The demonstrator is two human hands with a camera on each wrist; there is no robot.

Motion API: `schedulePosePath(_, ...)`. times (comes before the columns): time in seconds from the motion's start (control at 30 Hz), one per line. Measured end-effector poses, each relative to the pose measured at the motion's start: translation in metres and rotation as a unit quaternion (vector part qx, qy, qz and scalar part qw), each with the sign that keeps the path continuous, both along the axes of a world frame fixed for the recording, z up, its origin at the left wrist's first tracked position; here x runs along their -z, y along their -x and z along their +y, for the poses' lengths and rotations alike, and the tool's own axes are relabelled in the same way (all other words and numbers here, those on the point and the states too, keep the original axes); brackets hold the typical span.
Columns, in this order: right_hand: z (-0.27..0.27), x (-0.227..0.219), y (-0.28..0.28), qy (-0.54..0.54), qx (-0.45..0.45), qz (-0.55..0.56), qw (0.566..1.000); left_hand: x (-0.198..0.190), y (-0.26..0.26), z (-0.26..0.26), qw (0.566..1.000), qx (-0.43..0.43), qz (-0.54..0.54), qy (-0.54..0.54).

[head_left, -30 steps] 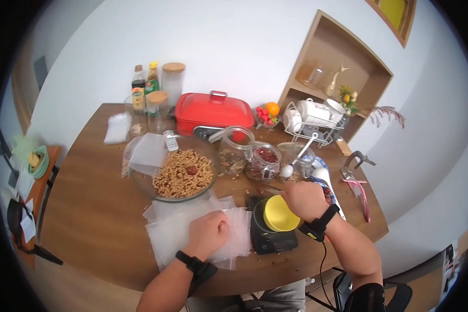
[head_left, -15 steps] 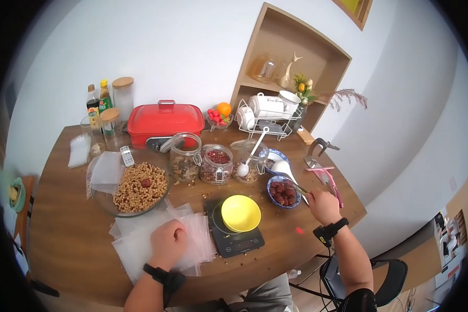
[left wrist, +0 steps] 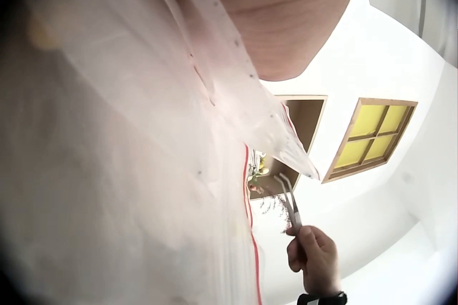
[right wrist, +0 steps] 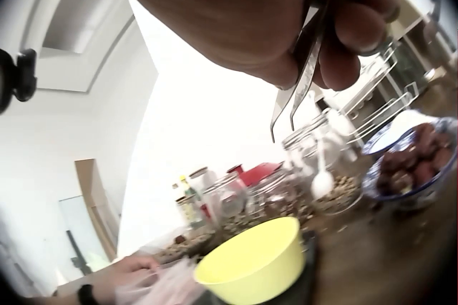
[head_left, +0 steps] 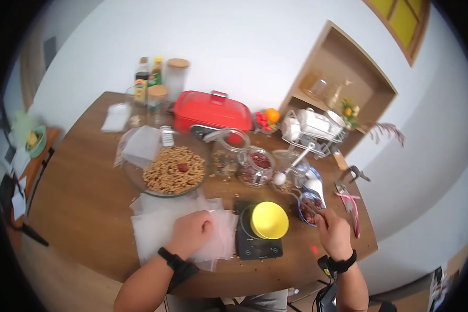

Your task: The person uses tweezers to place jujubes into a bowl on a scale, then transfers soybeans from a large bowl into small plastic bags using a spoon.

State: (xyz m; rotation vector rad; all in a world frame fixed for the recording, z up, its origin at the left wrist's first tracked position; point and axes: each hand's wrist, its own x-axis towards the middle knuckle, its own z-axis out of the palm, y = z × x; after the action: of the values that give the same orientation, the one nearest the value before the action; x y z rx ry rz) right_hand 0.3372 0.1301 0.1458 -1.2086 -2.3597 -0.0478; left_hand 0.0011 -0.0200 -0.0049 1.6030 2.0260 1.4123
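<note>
Though blurred, tweezers apparently between right fingers.

A thin, translucent plastic finish is being shown by the bags, with light being scattered softly across their wrinkles. Shiny, smooth metal is being seen in the tweezers. The yellow bowl is being given a smooth look, like plastic. Clear glass is being displayed by the jars, glossy red by the cooker, and smooth brown wood grain by the table.
</note>
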Motion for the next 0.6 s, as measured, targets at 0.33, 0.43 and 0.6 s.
schedulePosePath(0.33, -0.006, 0.008, 0.182, -0.025, -0.214, -0.078, 0.973, 0.004, 0.002, 0.001, 1.000, 0.007, -0.002, -0.006)
schedulePosePath(0.43, -0.005, 0.020, 0.221, -0.053, -0.245, -0.116, 0.961, 0.006, 0.001, 0.002, 1.000, 0.003, 0.007, -0.018)
schedulePosePath(0.6, 0.006, 0.031, 0.264, -0.094, -0.250, -0.153, 0.951, 0.007, 0.002, 0.001, 1.000, 0.008, 0.005, -0.012)
